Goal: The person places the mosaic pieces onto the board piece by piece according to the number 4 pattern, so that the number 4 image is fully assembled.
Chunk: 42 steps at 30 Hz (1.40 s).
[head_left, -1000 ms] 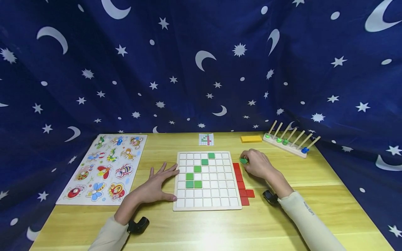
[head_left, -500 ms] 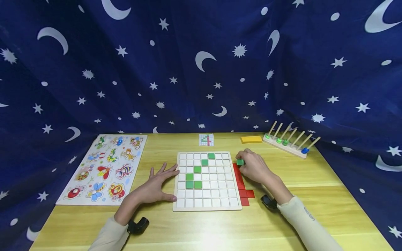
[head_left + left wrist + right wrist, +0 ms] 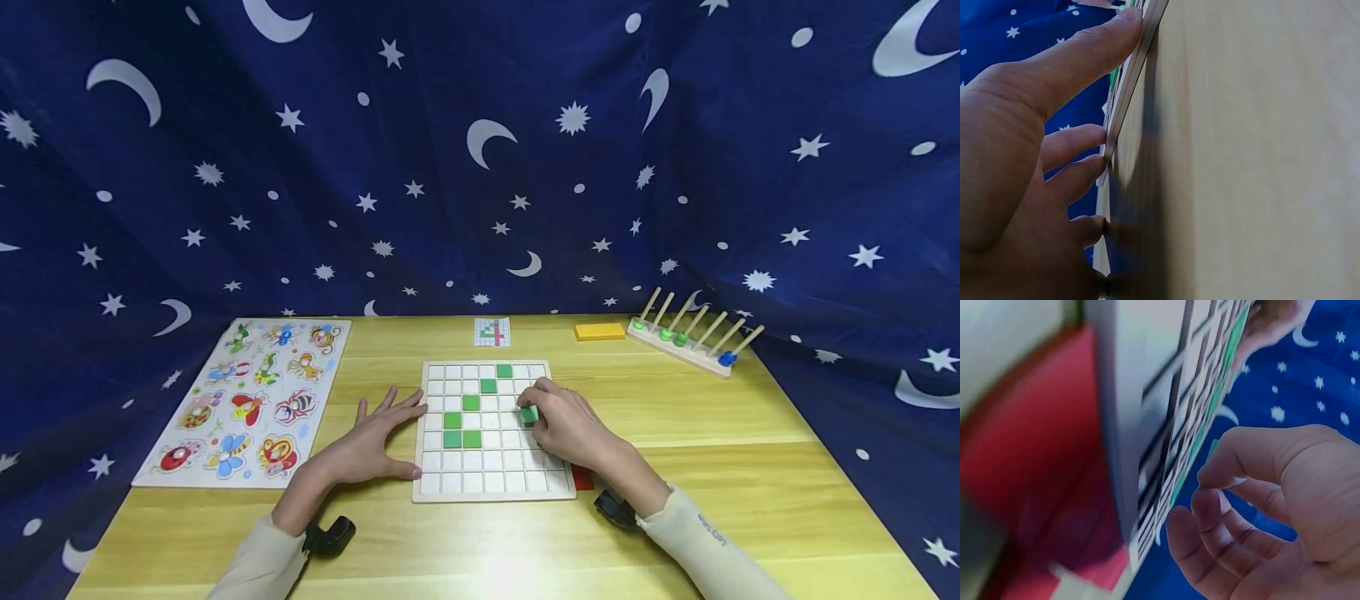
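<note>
Evidently the right hand (image 3: 567, 423) does the finer work here: its thumb and fingers are drawn narrow, pinching a small green square tile (image 3: 529, 414) by its edges over the right half of a pale wooden gridded board (image 3: 493, 482), perhaps so that its flat face can be steered into a cell. Whether the tile touches the board cannot be told. The left hand (image 3: 375, 446) has its fingers spread wide, with the thumb and a fingertip against the board's left edge, likely to keep it from sliding on the light wooden tabletop (image 3: 450, 542). To the left of the right fingers, six seated green square tiles (image 3: 471, 403) form a slanting line with a short foot. Flat red square tiles (image 3: 582, 477) lie under and nearer the wrist than those fingers, along the board's right edge, probably within easy reach. Beyond both sets of fingers lies a small printed paper card (image 3: 492, 332) with a green-and-red gridded figure, seemingly kept in sight as a pattern to check against.
</note>
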Tool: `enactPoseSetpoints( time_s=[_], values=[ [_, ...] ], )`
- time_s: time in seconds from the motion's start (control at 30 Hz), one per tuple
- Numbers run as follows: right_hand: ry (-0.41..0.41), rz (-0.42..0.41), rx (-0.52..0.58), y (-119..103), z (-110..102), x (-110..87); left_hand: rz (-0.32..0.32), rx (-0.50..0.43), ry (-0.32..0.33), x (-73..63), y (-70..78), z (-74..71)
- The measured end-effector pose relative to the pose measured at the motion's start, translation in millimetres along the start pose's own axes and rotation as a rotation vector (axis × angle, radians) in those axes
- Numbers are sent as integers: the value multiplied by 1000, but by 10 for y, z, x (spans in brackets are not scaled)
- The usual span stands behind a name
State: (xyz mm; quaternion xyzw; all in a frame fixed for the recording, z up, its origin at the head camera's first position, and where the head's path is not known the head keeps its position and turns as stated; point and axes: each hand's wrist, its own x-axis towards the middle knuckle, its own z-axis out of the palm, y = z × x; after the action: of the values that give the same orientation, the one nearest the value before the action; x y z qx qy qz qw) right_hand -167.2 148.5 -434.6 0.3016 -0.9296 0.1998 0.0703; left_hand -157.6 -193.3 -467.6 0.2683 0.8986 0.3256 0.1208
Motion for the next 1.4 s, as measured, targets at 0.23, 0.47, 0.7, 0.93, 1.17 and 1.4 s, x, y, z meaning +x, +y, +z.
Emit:
enactPoseSetpoints(
  time_s=[0.23, 0.47, 0.7, 0.93, 1.17, 1.4],
  values=[
    [-33, -60, 23, -206, 107, 14, -1, 4, 0, 12, 2, 1],
    [-74, -78, 32, -336, 199, 21, -3, 2, -1, 14, -8, 7],
    [-108, -88, 10, -400, 253, 46, 1, 5, -1, 0, -12, 16],
    [-133, -103, -5, -442, 234, 90, -10, 9, 2, 0, -15, 12],
    [-144, -96, 3, -434, 227, 100, -4, 6, 1, -3, -10, 7],
    [-144, -65, 25, -414, 199, 74, -3, 5, 1, 3, -14, 5]
  ],
)
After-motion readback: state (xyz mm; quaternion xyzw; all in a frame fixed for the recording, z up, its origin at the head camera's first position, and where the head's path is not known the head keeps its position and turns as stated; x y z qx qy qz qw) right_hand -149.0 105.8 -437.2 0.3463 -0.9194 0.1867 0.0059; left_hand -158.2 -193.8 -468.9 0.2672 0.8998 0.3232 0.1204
